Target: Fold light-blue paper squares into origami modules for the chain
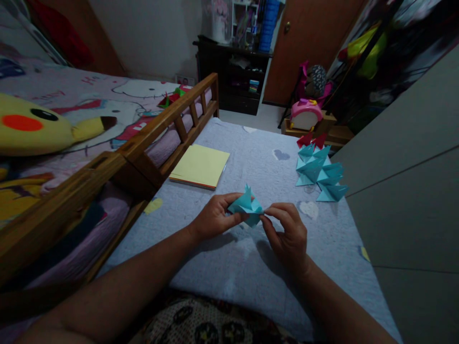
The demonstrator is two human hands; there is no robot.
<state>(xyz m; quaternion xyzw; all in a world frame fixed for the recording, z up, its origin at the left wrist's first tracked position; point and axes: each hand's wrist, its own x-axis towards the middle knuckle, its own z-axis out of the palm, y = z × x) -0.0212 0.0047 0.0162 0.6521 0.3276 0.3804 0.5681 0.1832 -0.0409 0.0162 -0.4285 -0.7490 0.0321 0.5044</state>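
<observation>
A light-blue folded paper figure (247, 205) is held up between both hands, above the blue bedspread. My left hand (219, 215) grips its left side, thumb in front and fingers behind. At its right tip, my right hand (287, 231) pinches a corner between thumb and fingertips. Several light-blue folded paper figures (317, 172) stand in a cluster to the right, with red folded paper (311, 140) behind them. A stack of square paper (201, 166), yellow on top, lies to the left beyond my left hand.
A wooden bed rail (172, 117) runs along the left. Past it lie a yellow plush toy (43, 126) and a patterned bedspread (107, 98). A pale cabinet side (412, 167) borders the right. Ahead stand a dark shelf unit (229, 76) and a pink toy case (306, 115).
</observation>
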